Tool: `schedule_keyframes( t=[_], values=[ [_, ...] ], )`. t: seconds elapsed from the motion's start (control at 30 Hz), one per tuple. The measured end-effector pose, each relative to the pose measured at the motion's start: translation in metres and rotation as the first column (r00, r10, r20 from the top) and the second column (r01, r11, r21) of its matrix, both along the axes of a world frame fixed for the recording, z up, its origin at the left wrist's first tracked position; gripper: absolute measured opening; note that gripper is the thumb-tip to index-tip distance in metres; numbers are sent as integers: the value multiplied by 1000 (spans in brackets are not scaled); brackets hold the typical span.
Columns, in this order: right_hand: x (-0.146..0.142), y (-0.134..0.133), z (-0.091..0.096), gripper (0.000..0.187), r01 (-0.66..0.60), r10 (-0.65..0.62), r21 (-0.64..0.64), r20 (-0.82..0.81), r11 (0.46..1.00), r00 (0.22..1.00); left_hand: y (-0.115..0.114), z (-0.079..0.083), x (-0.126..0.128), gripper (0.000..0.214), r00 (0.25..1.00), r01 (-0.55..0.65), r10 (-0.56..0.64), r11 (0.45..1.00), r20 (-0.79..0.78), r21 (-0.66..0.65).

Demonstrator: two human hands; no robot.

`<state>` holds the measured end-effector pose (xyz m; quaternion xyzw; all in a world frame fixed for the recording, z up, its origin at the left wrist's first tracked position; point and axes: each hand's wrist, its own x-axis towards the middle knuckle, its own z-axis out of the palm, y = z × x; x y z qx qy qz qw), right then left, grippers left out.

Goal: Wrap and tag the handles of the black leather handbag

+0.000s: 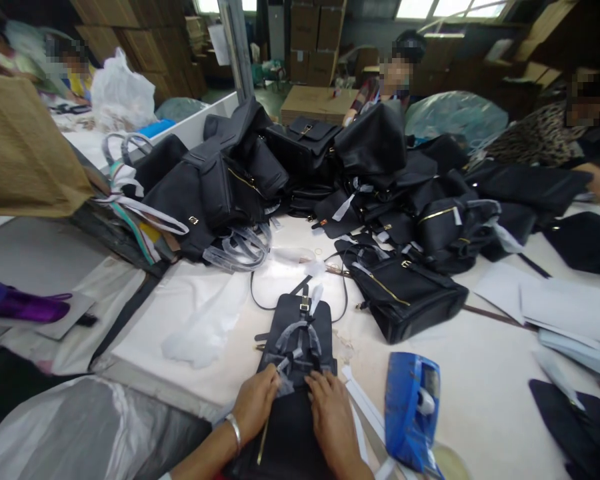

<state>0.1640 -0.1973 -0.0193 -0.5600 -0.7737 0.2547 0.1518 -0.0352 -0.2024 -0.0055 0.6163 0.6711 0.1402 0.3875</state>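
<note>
A flat black bag (297,333) lies on the white table (480,373) right in front of me, its handle wrapped in clear plastic film (296,341). My left hand (256,403), with a silver bangle on the wrist, is closed in a pinch on the film at the bag's lower left. My right hand (333,417) rests beside it on the bag, fingers curled against the bag's top edge and the film. A thin dark strap (260,303) curves out from behind the bag.
A large heap of black bags (330,180) fills the far side of the table. A blue tape dispenser (413,407) stands right of my hands. Crumpled clear plastic (205,330) lies at left, white paper sheets (565,307) at right. Other people sit behind the pile.
</note>
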Motion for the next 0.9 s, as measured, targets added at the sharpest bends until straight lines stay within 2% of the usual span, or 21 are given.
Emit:
schedule_keyframes(
  t=[0.1, 0.23, 0.37, 0.43, 0.5, 0.57, 0.63, 0.7, 0.73, 0.83, 0.9],
  values=[
    [-13, 9, 21, 37, 21, -21, 1, -33, 1000, 999, 5, 10, -9, 22, 991, -123, 121, 992, 51, 37],
    [-39, 17, 27, 33, 4, -33, -129, -228, 992, 973, 12, 19, -21, 17, 975, -205, 200, 978, 96, 46],
    [-55, 27, 24, 40, -58, 36, -97, -212, 994, 977, 16, 24, -29, 15, 987, -163, 162, 982, 23, 99],
    [-57, 31, 22, 38, -60, 30, -162, -180, 985, 983, 16, 24, -32, 10, 993, -110, 113, 987, -23, 117],
    [-57, 34, 17, 30, -38, -25, -275, -224, 961, 974, 16, 23, -34, 4, 996, -71, 76, 991, -36, 115],
    [-59, 32, 8, 22, -19, -162, -431, -380, 902, 911, 16, 19, -37, 9, 998, -57, 59, 993, -20, 104],
    [-66, 28, -3, 26, -34, -396, -631, -527, 775, 752, 16, 15, -37, 18, 998, -66, 66, 993, -1, 93],
    [-75, 22, -14, 39, -92, -582, -766, -554, 636, 595, 16, 12, -36, 20, 995, -97, 95, 993, 22, 68],
    [-79, 20, -18, 45, -112, -629, -796, -547, 595, 552, 16, 10, -34, 17, 992, -125, 123, 991, 41, 44],
    [-88, 17, -28, 51, -96, -672, -810, -540, 579, 506, 16, 4, -30, 5, 959, -241, 246, 969, 141, -50],
    [-90, 17, -32, 51, -75, -693, -813, -536, 577, 482, 16, 1, -28, 8, 922, -305, 322, 946, 217, -110]
  ],
)
